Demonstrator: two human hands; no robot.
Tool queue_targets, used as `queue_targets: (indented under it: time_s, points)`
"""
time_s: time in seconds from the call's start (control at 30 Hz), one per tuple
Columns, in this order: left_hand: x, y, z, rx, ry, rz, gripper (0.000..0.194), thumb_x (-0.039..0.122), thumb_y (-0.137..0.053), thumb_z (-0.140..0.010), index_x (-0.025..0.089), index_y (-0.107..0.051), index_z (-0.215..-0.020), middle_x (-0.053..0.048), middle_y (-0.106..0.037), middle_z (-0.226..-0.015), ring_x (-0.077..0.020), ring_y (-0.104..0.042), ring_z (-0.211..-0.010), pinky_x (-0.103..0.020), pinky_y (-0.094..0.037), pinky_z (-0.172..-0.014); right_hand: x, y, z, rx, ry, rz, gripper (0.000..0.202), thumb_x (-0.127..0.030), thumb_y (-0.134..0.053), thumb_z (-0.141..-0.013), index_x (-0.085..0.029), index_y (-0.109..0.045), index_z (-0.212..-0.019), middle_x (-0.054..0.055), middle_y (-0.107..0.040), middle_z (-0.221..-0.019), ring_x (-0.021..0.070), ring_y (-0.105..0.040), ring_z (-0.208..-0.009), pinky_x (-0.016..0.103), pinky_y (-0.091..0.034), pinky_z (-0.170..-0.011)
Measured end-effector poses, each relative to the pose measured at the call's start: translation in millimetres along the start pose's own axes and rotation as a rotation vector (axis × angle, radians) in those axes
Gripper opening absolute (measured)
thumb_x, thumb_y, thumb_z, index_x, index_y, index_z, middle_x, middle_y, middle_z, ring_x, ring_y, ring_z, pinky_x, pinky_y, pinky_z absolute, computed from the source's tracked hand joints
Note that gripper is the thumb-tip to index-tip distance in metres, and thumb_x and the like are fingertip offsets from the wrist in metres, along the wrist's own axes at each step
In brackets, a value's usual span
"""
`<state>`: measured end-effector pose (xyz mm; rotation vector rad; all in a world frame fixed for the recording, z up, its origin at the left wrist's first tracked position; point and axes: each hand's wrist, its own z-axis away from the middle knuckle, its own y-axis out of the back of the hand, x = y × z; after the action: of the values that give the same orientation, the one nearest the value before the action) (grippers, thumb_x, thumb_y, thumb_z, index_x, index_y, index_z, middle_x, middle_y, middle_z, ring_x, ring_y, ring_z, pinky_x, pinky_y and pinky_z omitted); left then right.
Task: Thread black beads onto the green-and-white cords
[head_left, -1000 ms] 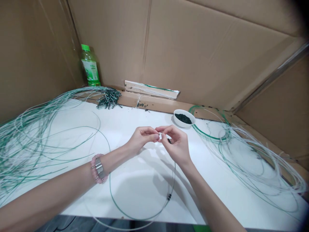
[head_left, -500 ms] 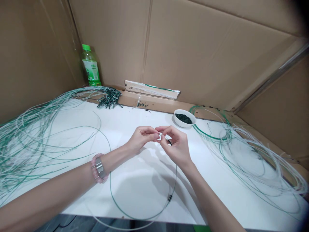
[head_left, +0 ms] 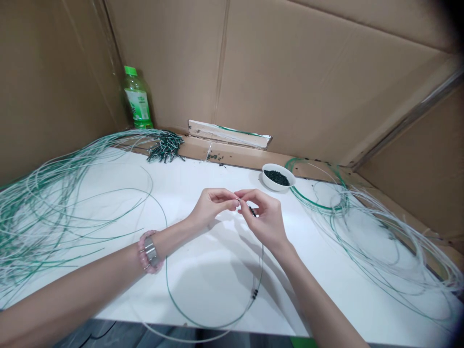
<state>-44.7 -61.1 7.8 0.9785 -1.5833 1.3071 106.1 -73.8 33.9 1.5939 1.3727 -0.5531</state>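
My left hand [head_left: 216, 207], with a pink beaded bracelet [head_left: 150, 252] on its wrist, pinches something tiny between thumb and index finger. Its fingertips meet those of my right hand [head_left: 264, 212] above the white table. Thumb and index finger of the right hand grip a thin cord, and a short row of dark beads [head_left: 253, 211] shows on it inside the palm. From there a green cord [head_left: 203, 325] and a white one hang in a wide loop toward the table's front edge. A few dark beads [head_left: 255, 294] sit on the loop lower down. The pinched ends are mostly hidden.
A white bowl [head_left: 267, 182] of small dark beads stands beyond my right hand. Bundled green and white cords [head_left: 47, 193] spread at left, their beaded ends [head_left: 166, 146] at the back. More coiled cords [head_left: 384, 251] lie right. A green bottle [head_left: 138, 104] stands by the cardboard wall [head_left: 290, 72].
My fingertips have drawn closer together, and the small gap between the two pinches has narrowed. The hanging cord has shifted slightly left.
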Motion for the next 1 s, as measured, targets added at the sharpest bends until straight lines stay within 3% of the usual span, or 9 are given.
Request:
queue_targets:
  time_s: [0.2, 0.4, 0.57, 0.8, 1.0]
  points:
    - [-1.7, -2.5, 2.9, 0.015, 0.005, 0.068, 0.022, 0.029, -0.085, -0.056, 0.015, -0.074, -0.069, -0.003, -0.07, -0.065, -0.0103, -0.059, -0.059, -0.023, -0.049, -0.063, 5.1, -2.7, -0.1, 0.047, -0.035, -0.087, 0.017, -0.032, -0.06, -0.084, -0.017, -0.062, -0.074, 0.009, -0.072, -0.09, 0.018, -0.07, -0.081, 0.027, -0.061, -0.06]
    - [-2.6, -3.5, 3.2, 0.042, -0.002, 0.074, 0.026, 0.032, -0.085, -0.055, 0.014, -0.072, -0.069, -0.001, -0.067, -0.063, -0.0087, -0.058, -0.057, -0.024, -0.05, -0.064, 7.2, -0.8, 0.0, 0.065, -0.033, -0.008, 0.014, -0.03, -0.064, -0.081, -0.018, -0.066, -0.074, 0.005, -0.072, -0.082, 0.016, -0.068, -0.074, 0.022, -0.054, -0.054]
    - [-1.2, -1.7, 4.0, 0.021, -0.121, -0.052, 0.023, 0.029, -0.081, -0.061, 0.013, -0.071, -0.074, -0.001, -0.069, -0.067, -0.0099, -0.062, -0.061, -0.024, -0.05, -0.062, 7.3, -0.3, -2.0, 0.098, -0.056, 0.047, 0.015, -0.029, -0.065, -0.079, -0.018, -0.066, -0.069, 0.001, -0.069, -0.067, 0.0139, -0.064, -0.062, 0.023, -0.05, -0.051]
    - [3.4, -2.1, 3.0, 0.03, -0.211, -0.153, 0.021, 0.029, -0.079, -0.064, 0.012, -0.067, -0.067, 0.001, -0.065, -0.061, -0.0075, -0.058, -0.053, -0.021, -0.047, -0.055, 6.7, -1.9, -3.7, 0.046, -0.086, -0.048, 0.014, -0.029, -0.065, -0.08, -0.018, -0.063, -0.07, 0.0, -0.066, -0.066, 0.0133, -0.066, -0.063, 0.021, -0.052, -0.051]
    - [-0.1, -0.5, 0.8, 0.065, -0.222, -0.172, 0.025, 0.034, -0.078, -0.065, 0.012, -0.069, -0.073, -0.001, -0.067, -0.068, -0.0102, -0.062, -0.06, -0.024, -0.05, -0.06, 8.3, -2.8, -5.0, 0.03, -0.113, -0.163, 0.02, -0.037, -0.068, -0.078, -0.019, -0.064, -0.07, 0.0, -0.068, -0.066, 0.0139, -0.067, -0.063, 0.024, -0.055, -0.054]
